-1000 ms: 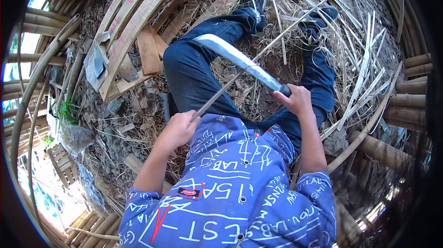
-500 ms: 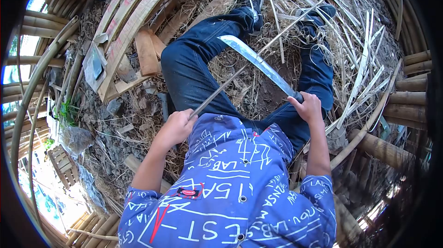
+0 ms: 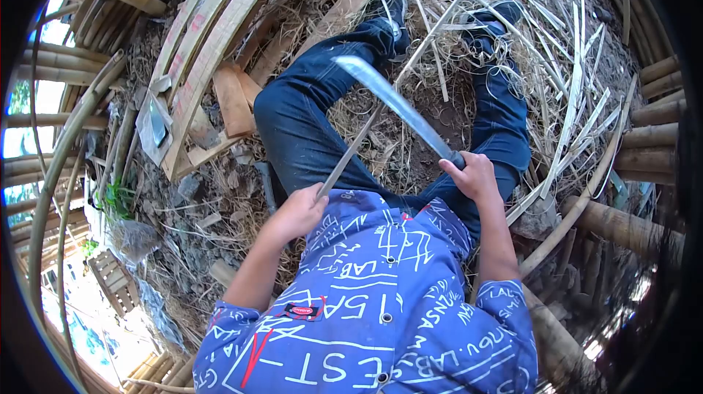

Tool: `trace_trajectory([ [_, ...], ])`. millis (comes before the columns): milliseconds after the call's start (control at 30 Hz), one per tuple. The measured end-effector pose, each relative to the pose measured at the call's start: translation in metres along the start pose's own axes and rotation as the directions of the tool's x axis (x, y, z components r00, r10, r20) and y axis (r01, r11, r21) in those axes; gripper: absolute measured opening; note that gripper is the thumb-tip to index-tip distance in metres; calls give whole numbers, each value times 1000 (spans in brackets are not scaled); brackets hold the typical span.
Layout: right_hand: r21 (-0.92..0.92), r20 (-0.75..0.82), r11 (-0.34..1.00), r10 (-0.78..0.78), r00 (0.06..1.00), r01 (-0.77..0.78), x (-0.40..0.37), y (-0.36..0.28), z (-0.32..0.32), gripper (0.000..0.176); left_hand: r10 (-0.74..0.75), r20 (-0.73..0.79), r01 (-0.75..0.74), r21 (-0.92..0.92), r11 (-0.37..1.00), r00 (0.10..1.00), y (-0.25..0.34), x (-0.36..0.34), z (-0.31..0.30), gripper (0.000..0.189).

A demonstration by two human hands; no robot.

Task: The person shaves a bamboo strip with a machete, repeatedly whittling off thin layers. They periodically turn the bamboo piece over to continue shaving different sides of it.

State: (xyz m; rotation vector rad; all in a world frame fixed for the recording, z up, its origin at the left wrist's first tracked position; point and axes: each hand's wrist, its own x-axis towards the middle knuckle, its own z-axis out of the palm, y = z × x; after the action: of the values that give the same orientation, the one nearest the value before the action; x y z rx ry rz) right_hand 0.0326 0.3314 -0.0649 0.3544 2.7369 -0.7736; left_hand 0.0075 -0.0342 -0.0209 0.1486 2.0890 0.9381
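Observation:
My left hand (image 3: 296, 212) is closed around the near end of a long thin bamboo strip (image 3: 353, 151), close to my shirt front. From there the strip slants up and away between my legs. In my right hand (image 3: 477, 176) is the dark handle of a machete (image 3: 410, 110), its long blade pointing up and to the left. Around the middle of its length, the blade crosses over the strip in this view. The blade is slightly blurred.
Pale split bamboo strips (image 3: 575, 101) and fine shavings litter the ground around my feet. Curved planks (image 3: 212, 28) and a wood block (image 3: 233, 101) lie to the left. Bamboo pole walls (image 3: 648, 145) stand on both sides. A plastic bag with a dark flat object (image 3: 159, 129) hangs by the planks.
The machete has shifted left and slightly down toward me along with my right hand. My left hand has moved a little right and down, and the strip now stands steeper.

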Motion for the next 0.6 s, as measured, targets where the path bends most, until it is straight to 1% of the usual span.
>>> trace_trajectory([
  [33, -7, 38, 1000, -30, 999, 30, 1, -4, -1, 63, 33, -63, -31, 27, 999, 997, 3, 3, 4, 17],
  [67, -13, 77, 998, -60, 995, 61, 2, -8, 0, 65, -43, -66, 42, -12, 999, 997, 6, 1, 6, 21],
  [100, -3, 68, 999, -51, 996, 51, 4, -12, 3, 65, -38, -60, 38, 3, 999, 997, 5, 2, 7, 21],
  [167, -54, 46, 989, -136, 990, 139, 12, -20, 12, 69, -23, -130, 25, 19, 999, 991, -3, 4, 12, 22],
  [200, -37, 38, 989, -144, 989, 145, 17, -23, 14, 72, -8, -166, 14, 37, 999, 986, -2, 3, 13, 23],
  [233, -28, 32, 990, -137, 990, 138, 25, -24, 16, 72, -5, -162, 13, 49, 999, 987, 0, 2, 13, 23],
  [300, -22, 2, 986, -162, 987, 162, 40, -28, 19, 66, -88, -148, 89, -3, 996, 985, 9, -3, 14, 24],
  [333, -30, 4, 988, -152, 988, 152, 47, -32, 16, 66, -80, -163, 82, 6, 997, 983, 5, -3, 19, 26],
  [367, -44, 0, 989, -141, 990, 140, 54, -35, 15, 74, -78, -164, 82, 18, 997, 983, -1, -4, 22, 26],
  [433, -27, -16, 995, -99, 995, 99, 69, -32, 12, 75, -8, -209, 28, 91, 995, 978, -2, -5, 26, 26],
  [467, -37, 4, 995, -95, 995, 95, 73, -32, 11, 76, -60, -211, 76, 70, 995, 976, -1, -5, 25, 27],
  [500, -34, 4, 995, -90, 996, 90, 74, -32, 8, 76, -60, -207, 76, 74, 994, 977, 1, -4, 23, 27],
  [600, -110, 10, 987, -120, 993, 120, 74, -33, 0, 75, -91, -233, 113, 86, 990, 968, 0, -3, 15, 29],
])
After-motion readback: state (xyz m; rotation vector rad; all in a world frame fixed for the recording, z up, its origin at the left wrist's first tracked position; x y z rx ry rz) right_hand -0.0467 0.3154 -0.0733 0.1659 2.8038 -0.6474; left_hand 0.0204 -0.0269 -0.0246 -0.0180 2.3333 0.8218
